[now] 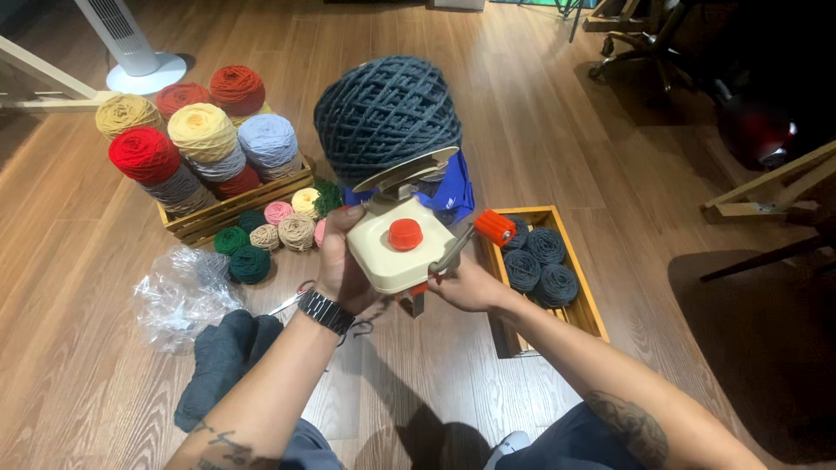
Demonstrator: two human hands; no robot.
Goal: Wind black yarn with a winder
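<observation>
Head view: left hand (341,265) clasped round cream yarn winder (396,248), held up over wood floor (557,148). Right hand (466,285) closed near winder base under crank with orange handle (494,227) — exact grip hidden. Dark grey-blue yarn cake (387,115) seated on winder cone. Wooden tray (582,300) of matching grey balls just right; crate (235,204) stacked with coloured yarn at left, clear plastic bag (178,296) beside. Blue package (453,187) behind winder. Open floor beyond — far right side shadowed.

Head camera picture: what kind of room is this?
Probably a room at home used for yarn craft: a wooden floor, a crate of yarn balls, a standing fan and an office chair.
</observation>
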